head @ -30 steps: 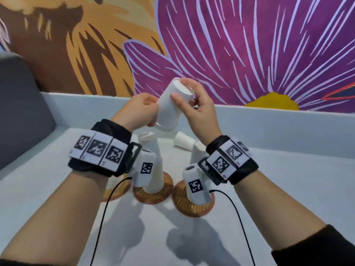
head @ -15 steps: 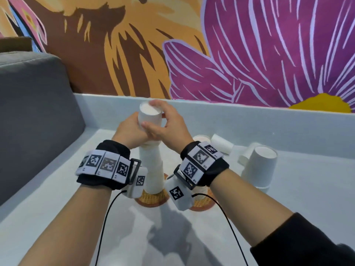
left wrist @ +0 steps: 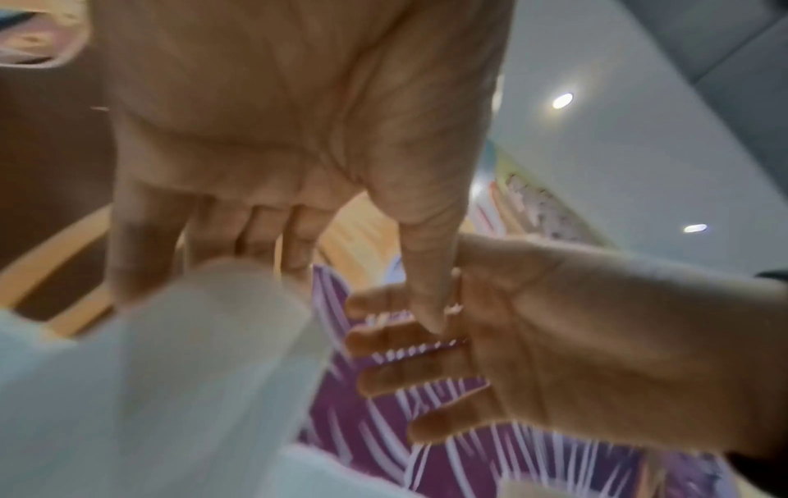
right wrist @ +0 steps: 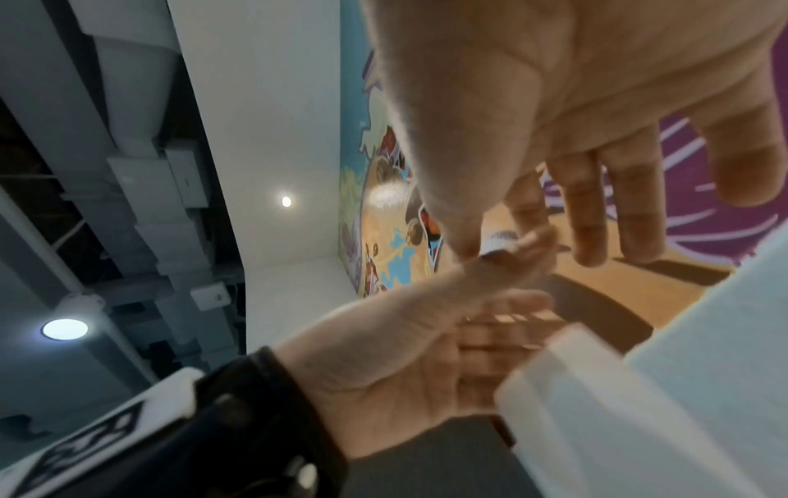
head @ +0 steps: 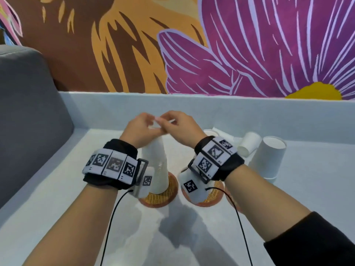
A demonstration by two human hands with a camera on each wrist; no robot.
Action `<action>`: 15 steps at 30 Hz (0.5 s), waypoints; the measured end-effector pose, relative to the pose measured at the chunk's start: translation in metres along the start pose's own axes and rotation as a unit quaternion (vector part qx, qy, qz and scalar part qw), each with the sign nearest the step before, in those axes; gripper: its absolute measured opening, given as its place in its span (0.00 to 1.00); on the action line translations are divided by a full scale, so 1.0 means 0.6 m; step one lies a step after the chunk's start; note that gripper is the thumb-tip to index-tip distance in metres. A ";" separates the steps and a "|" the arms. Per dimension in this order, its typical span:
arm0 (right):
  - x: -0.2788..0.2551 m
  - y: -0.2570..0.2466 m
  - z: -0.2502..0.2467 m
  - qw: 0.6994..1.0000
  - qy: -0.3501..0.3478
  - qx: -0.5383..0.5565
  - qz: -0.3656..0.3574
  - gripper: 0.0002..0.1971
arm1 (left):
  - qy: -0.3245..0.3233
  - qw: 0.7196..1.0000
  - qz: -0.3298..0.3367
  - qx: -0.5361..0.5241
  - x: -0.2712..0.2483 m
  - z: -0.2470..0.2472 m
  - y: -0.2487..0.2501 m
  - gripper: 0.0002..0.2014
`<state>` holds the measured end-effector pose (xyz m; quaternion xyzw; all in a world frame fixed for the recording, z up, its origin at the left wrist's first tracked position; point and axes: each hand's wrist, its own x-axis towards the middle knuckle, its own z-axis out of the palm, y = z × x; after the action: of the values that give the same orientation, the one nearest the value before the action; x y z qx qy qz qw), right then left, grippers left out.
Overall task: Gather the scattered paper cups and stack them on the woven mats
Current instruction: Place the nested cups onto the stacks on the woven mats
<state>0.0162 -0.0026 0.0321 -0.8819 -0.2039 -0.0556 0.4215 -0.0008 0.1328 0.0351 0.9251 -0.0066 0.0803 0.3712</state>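
Note:
A tall stack of upturned white paper cups [head: 156,166] stands on a round woven mat [head: 165,196]. My left hand [head: 148,121] and right hand [head: 171,120] hover just over its top, fingertips nearly meeting and holding nothing. In the left wrist view my left fingers [left wrist: 141,242] are straight beside the stack top [left wrist: 170,370]. The right wrist view shows my right fingers [right wrist: 597,202] extended above the stack [right wrist: 661,421]. A second woven mat [head: 215,196] lies to the right, mostly hidden by my right wrist.
To the right, an upturned cup [head: 269,160] sits over another, and a cup [head: 247,145] lies on its side beside it. More cups [head: 221,131] peek out behind my right wrist. A grey cushion [head: 28,112] borders the left, a low white ledge [head: 269,112] the back.
A second ago both hands held an upturned cup up high. They lowered it onto the stack, and now both have let go and stay just above it.

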 end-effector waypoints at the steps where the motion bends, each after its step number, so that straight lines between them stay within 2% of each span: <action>1: 0.000 -0.001 -0.022 1.000 0.019 0.005 0.002 0.22 | 0.035 0.999 0.025 0.000 0.001 -0.005 0.024 0.30; 3: 0.000 0.001 -0.072 0.998 0.058 0.000 0.011 0.21 | 0.078 0.993 0.084 -0.010 0.003 -0.010 0.077 0.26; 5: -0.001 0.009 -0.130 0.994 0.102 -0.013 0.023 0.21 | 0.068 0.989 0.131 -0.020 0.010 0.001 0.132 0.19; 7: -0.002 0.032 -0.188 0.989 0.140 -0.024 0.050 0.19 | 0.041 0.988 0.147 -0.019 0.023 0.026 0.185 0.14; 11: -0.012 0.111 -0.290 0.974 0.177 -0.058 0.128 0.12 | -0.026 0.993 0.115 -0.020 0.067 0.111 0.278 0.11; 15: -0.038 0.197 -0.354 0.963 0.158 -0.055 0.211 0.12 | -0.095 0.993 0.055 0.033 0.114 0.189 0.346 0.18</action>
<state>0.0591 -0.2389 0.0763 -0.9067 0.0593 -0.1157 0.4012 0.0680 -0.0923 0.1070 0.9384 -0.0897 0.0125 0.3335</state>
